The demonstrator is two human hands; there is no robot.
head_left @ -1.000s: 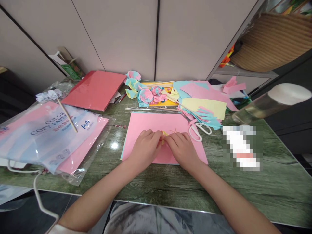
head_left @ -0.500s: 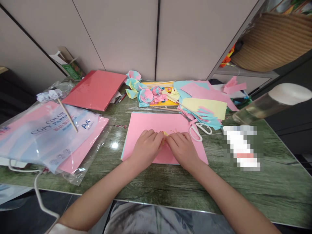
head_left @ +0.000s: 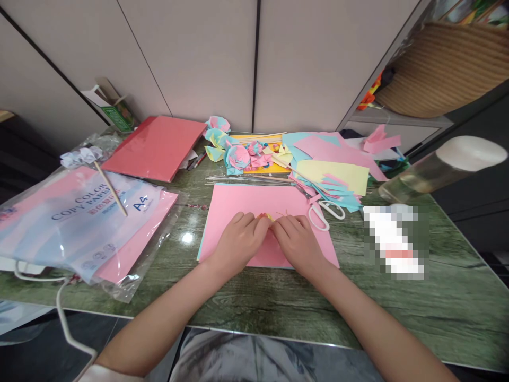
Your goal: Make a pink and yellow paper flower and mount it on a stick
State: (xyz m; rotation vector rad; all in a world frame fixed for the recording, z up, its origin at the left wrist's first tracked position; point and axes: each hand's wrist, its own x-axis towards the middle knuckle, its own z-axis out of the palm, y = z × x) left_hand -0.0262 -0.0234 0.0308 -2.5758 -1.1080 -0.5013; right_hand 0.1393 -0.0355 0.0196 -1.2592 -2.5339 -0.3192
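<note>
My left hand (head_left: pixel 238 241) and my right hand (head_left: pixel 299 243) rest side by side on a pink sheet of paper (head_left: pixel 254 201) lying on the green table (head_left: pixel 278 302). Both hands have their fingers curled and pinch a small yellow paper piece (head_left: pixel 269 216) between them; most of it is hidden under the fingertips. White-handled scissors (head_left: pixel 324 211) lie just right of my right hand, at the sheet's edge.
A plastic pack of coloured copy paper (head_left: pixel 79 217) with a wooden stick (head_left: pixel 110 189) on it lies at the left. A red folder (head_left: pixel 155 146), crumpled paper flowers (head_left: pixel 234 154) and loose pink, blue and yellow sheets (head_left: pixel 338 164) fill the back. A bottle (head_left: pixel 441 167) lies at the right.
Both hands stay on the pink sheet; the fingertips have shifted slightly around the yellow piece. Nothing else has moved.
</note>
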